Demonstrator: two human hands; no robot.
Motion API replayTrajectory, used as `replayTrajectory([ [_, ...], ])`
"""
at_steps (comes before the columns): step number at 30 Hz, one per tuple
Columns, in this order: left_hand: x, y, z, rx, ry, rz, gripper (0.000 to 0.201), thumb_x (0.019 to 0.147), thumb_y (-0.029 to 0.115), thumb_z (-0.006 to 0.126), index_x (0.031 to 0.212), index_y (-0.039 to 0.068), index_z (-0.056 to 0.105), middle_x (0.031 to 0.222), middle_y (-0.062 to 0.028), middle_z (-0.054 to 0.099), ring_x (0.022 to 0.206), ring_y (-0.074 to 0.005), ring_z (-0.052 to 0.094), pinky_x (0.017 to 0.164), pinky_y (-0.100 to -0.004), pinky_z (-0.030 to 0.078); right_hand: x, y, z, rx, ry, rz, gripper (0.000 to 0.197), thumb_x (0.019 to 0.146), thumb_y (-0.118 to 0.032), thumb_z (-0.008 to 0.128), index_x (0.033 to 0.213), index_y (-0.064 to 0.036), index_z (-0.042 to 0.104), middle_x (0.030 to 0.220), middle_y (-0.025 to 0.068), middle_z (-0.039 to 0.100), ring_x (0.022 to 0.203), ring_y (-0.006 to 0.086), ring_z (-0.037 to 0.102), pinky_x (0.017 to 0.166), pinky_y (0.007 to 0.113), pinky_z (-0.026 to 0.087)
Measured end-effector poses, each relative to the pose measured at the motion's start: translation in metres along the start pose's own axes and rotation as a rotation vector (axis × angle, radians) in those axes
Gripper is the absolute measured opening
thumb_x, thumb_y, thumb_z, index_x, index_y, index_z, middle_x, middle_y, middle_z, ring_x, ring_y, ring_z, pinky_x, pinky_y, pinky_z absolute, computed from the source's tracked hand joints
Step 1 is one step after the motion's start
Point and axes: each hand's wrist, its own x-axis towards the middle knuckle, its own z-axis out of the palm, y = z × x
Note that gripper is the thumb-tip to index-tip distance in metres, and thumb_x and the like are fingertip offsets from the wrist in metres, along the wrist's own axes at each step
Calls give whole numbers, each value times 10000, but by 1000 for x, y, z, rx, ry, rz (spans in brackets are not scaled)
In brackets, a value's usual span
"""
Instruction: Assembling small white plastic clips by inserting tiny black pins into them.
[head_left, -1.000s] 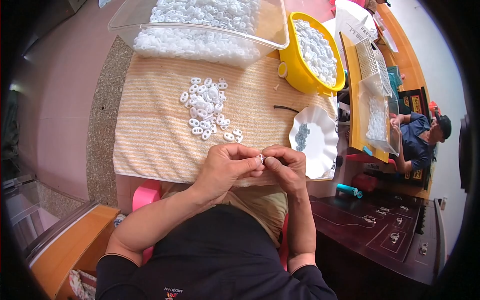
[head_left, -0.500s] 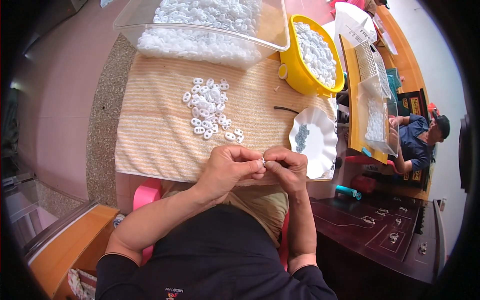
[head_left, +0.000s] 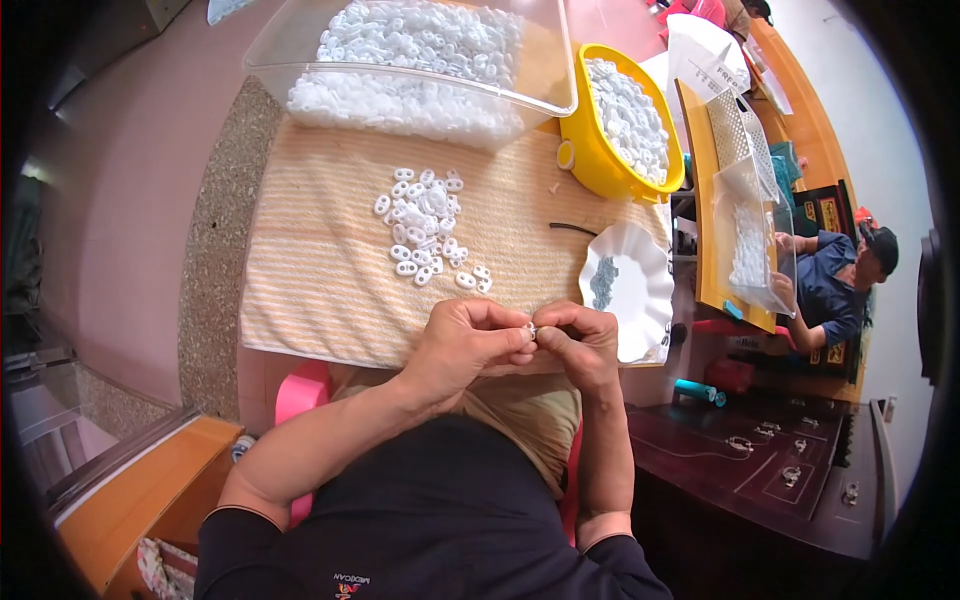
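My left hand (head_left: 468, 345) and my right hand (head_left: 582, 345) meet near the front edge of the striped cloth. Thumbs and fingertips of both pinch one small white plastic piece (head_left: 531, 327), mostly covered by the fingers. A pile of white oval two-hole plastic pieces (head_left: 425, 222) lies on the cloth beyond my left hand. To the right of my right hand sits a white plate with a wavy rim (head_left: 642, 310), holding a heap of tiny grey-blue bits (head_left: 604, 281) too small to make out.
A large clear bin (head_left: 548, 95) of white pieces stands at the back, beside a yellow tub (head_left: 588, 165) of similar pieces. A thin black strip (head_left: 573, 227) lies near the plate. At right, a co-worker (head_left: 835, 280) sits by a clear box (head_left: 770, 285) of white pieces.
The table and everything on it have shifted slightly right and down in the picture. Both hands keep the same pinch, with only slight finger movement.
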Motion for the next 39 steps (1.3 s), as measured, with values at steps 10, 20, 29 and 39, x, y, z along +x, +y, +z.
replayTrajectory([
  [10,-3,6,2,-39,-11,-19,147,838,28,673,967,-33,639,870,-120,672,756,-169,668,718,-286,571,-2,8,-2,233,10,50,78,821,38,650,897,55,642,872,125,640,772,168,614,688,262,512],
  [20,-13,5,10,-126,-99,5,151,847,28,664,977,-45,643,884,-115,673,800,-162,665,739,-267,566,-1,14,-17,446,3,45,125,868,-65,639,933,41,642,855,116,626,742,163,596,651,263,492],
  [29,-28,3,20,-82,-207,15,150,853,31,662,982,-44,652,879,-116,675,804,-152,662,739,-265,563,35,-15,28,-222,-8,-51,192,752,-45,659,934,16,650,882,123,639,762,228,640,676,294,500],
  [39,-32,8,23,-82,-205,32,107,817,35,698,895,-29,664,851,-109,680,770,-149,665,710,-267,567,57,-36,55,-655,-46,-66,129,779,-113,688,906,-92,683,839,78,602,705,298,629,607,392,496],
])
